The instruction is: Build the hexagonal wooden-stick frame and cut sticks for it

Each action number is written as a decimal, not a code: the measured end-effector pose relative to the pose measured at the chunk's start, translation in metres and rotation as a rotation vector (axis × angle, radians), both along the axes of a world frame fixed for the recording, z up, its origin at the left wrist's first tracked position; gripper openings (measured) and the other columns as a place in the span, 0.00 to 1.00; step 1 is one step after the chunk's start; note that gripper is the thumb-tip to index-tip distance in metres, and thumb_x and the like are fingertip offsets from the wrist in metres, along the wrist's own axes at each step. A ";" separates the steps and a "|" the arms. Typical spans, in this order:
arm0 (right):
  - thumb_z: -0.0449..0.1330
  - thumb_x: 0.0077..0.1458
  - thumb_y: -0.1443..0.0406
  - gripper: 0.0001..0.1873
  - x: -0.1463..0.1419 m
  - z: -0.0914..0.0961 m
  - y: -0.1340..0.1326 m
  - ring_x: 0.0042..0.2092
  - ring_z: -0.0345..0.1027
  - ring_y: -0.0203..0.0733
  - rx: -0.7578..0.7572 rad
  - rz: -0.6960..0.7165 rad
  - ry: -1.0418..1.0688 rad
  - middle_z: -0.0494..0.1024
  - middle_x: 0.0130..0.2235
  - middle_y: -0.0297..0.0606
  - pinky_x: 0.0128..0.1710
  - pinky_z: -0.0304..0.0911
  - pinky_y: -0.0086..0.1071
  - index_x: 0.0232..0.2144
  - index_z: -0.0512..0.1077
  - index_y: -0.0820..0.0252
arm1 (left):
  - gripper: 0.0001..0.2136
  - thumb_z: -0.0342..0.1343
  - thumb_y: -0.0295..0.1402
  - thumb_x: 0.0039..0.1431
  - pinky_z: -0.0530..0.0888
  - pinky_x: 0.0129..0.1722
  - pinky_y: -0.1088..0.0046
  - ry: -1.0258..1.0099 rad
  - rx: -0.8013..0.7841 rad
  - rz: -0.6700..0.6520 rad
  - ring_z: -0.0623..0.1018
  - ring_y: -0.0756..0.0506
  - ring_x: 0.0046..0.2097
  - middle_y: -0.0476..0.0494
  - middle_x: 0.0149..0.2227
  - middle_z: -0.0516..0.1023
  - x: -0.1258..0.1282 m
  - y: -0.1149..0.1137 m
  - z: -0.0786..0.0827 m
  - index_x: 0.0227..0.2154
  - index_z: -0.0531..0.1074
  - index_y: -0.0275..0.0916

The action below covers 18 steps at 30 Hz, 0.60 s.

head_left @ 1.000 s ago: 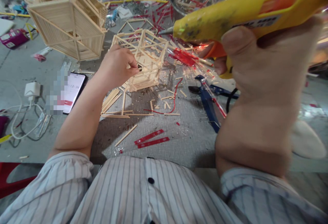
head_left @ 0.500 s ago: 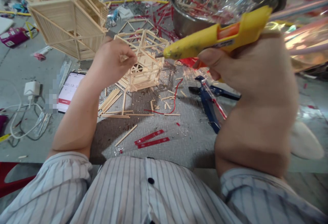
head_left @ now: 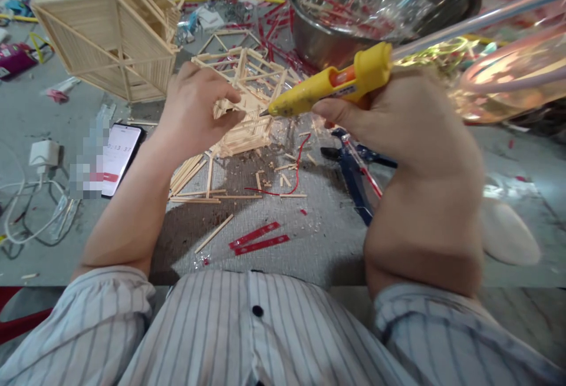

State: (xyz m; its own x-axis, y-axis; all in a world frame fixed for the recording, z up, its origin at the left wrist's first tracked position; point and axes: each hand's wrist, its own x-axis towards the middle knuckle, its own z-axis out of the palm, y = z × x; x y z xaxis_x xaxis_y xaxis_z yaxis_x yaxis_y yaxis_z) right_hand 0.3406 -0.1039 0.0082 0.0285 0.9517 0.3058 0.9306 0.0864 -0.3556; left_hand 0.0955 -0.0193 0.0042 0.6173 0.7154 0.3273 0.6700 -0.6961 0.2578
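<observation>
My right hand (head_left: 393,115) is wrapped round a yellow hot glue gun (head_left: 327,85). The gun's nozzle points left, over a small frame of thin wooden sticks (head_left: 247,132). My left hand (head_left: 198,103) is at the left side of that frame, thumb and forefinger apart, with nothing visible between them. Part of the frame is hidden behind this hand. Loose wooden sticks (head_left: 188,175) lie just below it, with short cut bits nearby. A larger stick structure (head_left: 106,38) stands tilted at the back left.
A steel bowl (head_left: 309,38) holding plastic wrappers stands at the back right. Dark blue pliers (head_left: 354,180) lie beneath my right wrist. A phone (head_left: 119,159) lies left of my left forearm, near a white charger (head_left: 44,155). Red strips (head_left: 260,244) lie in front.
My right hand has brought the glue gun left and slightly down, its nozzle now closer to my left fingers. My left thumb and forefinger have parted. The whole view has shifted slightly.
</observation>
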 end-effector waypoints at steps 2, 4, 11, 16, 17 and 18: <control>0.33 0.40 0.27 0.55 -0.002 -0.001 0.001 0.40 0.75 0.44 0.018 0.019 0.009 0.79 0.35 0.38 0.43 0.69 0.44 0.36 0.78 0.62 | 0.10 0.59 0.43 0.53 0.64 0.53 0.49 0.023 0.009 -0.014 0.71 0.34 0.53 0.43 0.46 0.78 0.004 -0.002 -0.005 0.37 0.77 0.49; 0.34 0.42 0.27 0.54 -0.002 -0.002 0.002 0.39 0.75 0.43 0.049 0.044 0.024 0.80 0.34 0.38 0.42 0.70 0.42 0.36 0.78 0.62 | 0.09 0.59 0.44 0.52 0.63 0.53 0.46 0.025 0.000 -0.019 0.67 0.33 0.56 0.44 0.46 0.77 0.008 -0.004 -0.009 0.36 0.77 0.52; 0.39 0.43 0.28 0.47 -0.002 -0.005 0.004 0.30 0.69 0.35 0.144 0.040 0.070 0.74 0.25 0.34 0.32 0.67 0.34 0.26 0.75 0.61 | 0.06 0.58 0.41 0.53 0.62 0.54 0.45 0.003 -0.124 0.013 0.61 0.32 0.60 0.44 0.45 0.76 0.014 -0.009 -0.013 0.34 0.77 0.53; 0.39 0.43 0.28 0.46 -0.003 -0.006 0.004 0.27 0.67 0.33 0.141 0.029 0.083 0.71 0.22 0.33 0.32 0.66 0.34 0.23 0.73 0.62 | 0.07 0.57 0.39 0.55 0.58 0.56 0.44 0.022 -0.108 0.023 0.59 0.32 0.60 0.45 0.49 0.75 0.015 -0.009 -0.016 0.35 0.77 0.49; 0.39 0.43 0.28 0.46 -0.003 -0.006 0.004 0.28 0.68 0.34 0.144 0.032 0.080 0.72 0.22 0.33 0.33 0.66 0.34 0.24 0.73 0.62 | 0.07 0.57 0.40 0.55 0.58 0.56 0.43 0.028 -0.102 0.025 0.59 0.32 0.60 0.45 0.49 0.75 0.015 -0.009 -0.016 0.35 0.77 0.49; 0.39 0.44 0.28 0.46 -0.003 -0.006 0.004 0.30 0.70 0.36 0.148 0.034 0.074 0.72 0.23 0.34 0.33 0.67 0.35 0.25 0.74 0.62 | 0.07 0.57 0.40 0.55 0.58 0.55 0.43 0.033 -0.097 0.027 0.59 0.32 0.60 0.44 0.48 0.75 0.015 -0.009 -0.016 0.35 0.77 0.49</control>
